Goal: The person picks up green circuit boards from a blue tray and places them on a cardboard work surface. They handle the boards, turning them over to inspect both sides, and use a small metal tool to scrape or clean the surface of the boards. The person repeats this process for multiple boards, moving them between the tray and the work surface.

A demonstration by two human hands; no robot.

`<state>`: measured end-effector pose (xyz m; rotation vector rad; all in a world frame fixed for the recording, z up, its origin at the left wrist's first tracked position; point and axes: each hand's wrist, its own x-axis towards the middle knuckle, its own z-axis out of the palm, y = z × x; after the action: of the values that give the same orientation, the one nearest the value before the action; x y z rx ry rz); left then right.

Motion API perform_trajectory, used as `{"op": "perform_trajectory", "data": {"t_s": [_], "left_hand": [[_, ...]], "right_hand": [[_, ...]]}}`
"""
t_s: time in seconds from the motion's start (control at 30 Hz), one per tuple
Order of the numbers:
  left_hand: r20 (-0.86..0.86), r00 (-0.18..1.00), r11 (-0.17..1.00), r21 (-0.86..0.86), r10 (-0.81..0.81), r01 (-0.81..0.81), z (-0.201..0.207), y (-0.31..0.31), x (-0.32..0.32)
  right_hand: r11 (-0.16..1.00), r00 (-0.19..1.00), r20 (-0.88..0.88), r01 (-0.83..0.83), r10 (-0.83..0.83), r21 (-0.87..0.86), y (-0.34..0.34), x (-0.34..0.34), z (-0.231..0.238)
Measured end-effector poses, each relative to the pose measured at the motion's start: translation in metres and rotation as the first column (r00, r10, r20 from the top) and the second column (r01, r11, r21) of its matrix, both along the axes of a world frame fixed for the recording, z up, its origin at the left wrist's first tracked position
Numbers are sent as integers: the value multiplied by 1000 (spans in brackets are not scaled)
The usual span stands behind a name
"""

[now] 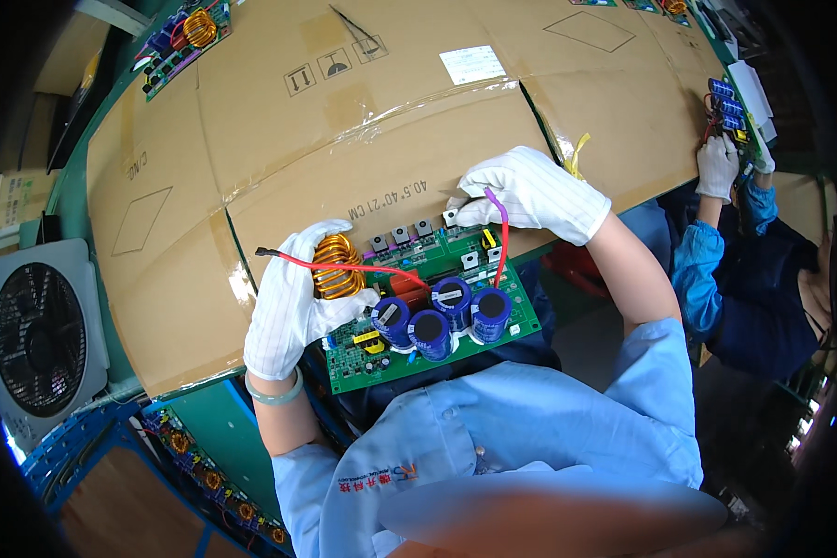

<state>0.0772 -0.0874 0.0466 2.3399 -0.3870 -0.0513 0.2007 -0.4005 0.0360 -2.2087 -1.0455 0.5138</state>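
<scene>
A green circuit board (349, 372) is held tilted at the near edge of the cardboard-covered table. My left hand (277, 312), in a white glove, is closed on its left side, around a copper-wound coil (338, 260). My right hand (535, 193), also gloved, has its fingertips bent at the far edge, by one of the upright black transistors (401, 235). Several blue cylindrical capacitors (431, 335) stand on the near half. One red wire (377, 267) runs left over the coil to my left glove; another red wire (504, 237) rises beside my right fingers.
Flattened cardboard (279, 139) covers the table. Another circuit board (186, 46) lies far left, near a white-framed fan (42, 325). At right, a co-worker's gloved hand (716, 167) is at a board with blue capacitors (727, 107). More boards (212, 479) sit in a rack lower left.
</scene>
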Motion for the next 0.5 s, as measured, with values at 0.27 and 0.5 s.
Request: {"op": "perform_trajectory", "data": {"t_s": [0.27, 0.5], "left_hand": [[12, 1000, 1000, 9, 7, -7, 1, -3, -7], [9, 1000, 1000, 22, 1, -1, -4, 0, -10]], "right_hand": [[991, 998, -9, 57, -56, 120, -13, -13, 14], [987, 982, -179, -30, 59, 157, 9, -38, 34]]}}
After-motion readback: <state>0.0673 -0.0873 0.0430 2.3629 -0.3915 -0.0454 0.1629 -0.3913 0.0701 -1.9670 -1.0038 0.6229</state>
